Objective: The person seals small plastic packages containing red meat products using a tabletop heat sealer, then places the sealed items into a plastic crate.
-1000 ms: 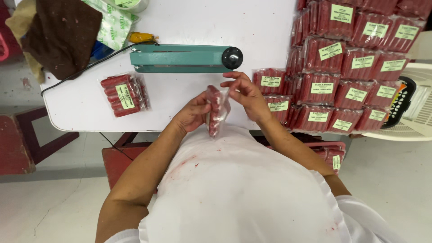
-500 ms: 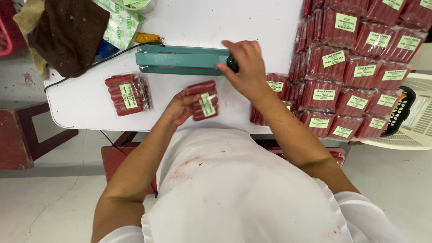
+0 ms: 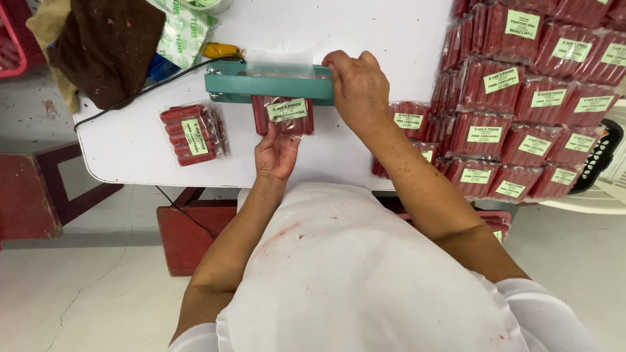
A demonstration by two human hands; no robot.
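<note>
The left hand (image 3: 277, 153) lies palm up on the white desk (image 3: 385, 39), its fingers (image 3: 274, 133) slipped under the lower end of a clear plastic pack of red sausages with a pale green label (image 3: 285, 114); whether they close on the pack cannot be told, since the pack covers their tips. The pack's open top runs away from those fingers into the teal metal bar sealer (image 3: 261, 85), and a strip of clear film shows beyond the bar. The right hand (image 3: 358, 88) presses down on the right end of the sealer's arm, its fingers curled together over the bar, just right of the pack.

Left of the left fingers, a second sealed pack of red sausages (image 3: 193, 133) lies flat near the desk's edge. A black cord (image 3: 150, 91) runs from the sealer's left end across the desk. Beyond it lie a brown cloth (image 3: 107, 42) and green-and-white printed bags (image 3: 186, 32). Right of the right fingers, a large stack of labelled red sausage packs (image 3: 521, 98) fills that side of the desk.
</note>
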